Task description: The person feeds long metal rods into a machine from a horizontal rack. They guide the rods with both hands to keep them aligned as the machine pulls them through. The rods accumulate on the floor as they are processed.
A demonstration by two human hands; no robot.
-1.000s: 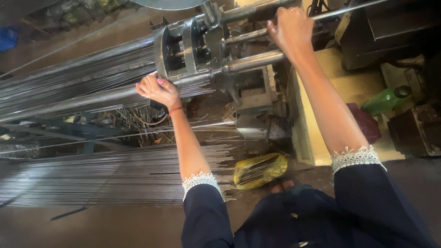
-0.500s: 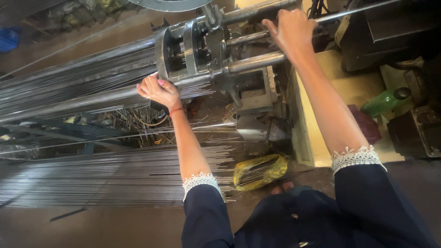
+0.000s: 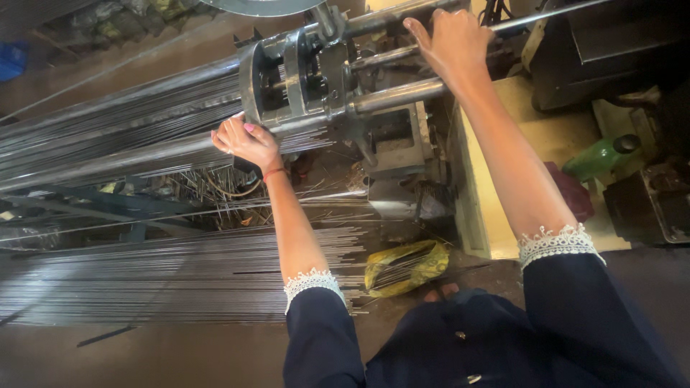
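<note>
Now | I see my left hand (image 3: 244, 140) curled on the long rods (image 3: 129, 154) just beside the machine head (image 3: 302, 75) | rods run lengthwise away to my left | right hand (image 3: 449, 39) farther off, wrapped round the upper bar (image 3: 388, 54).
</note>
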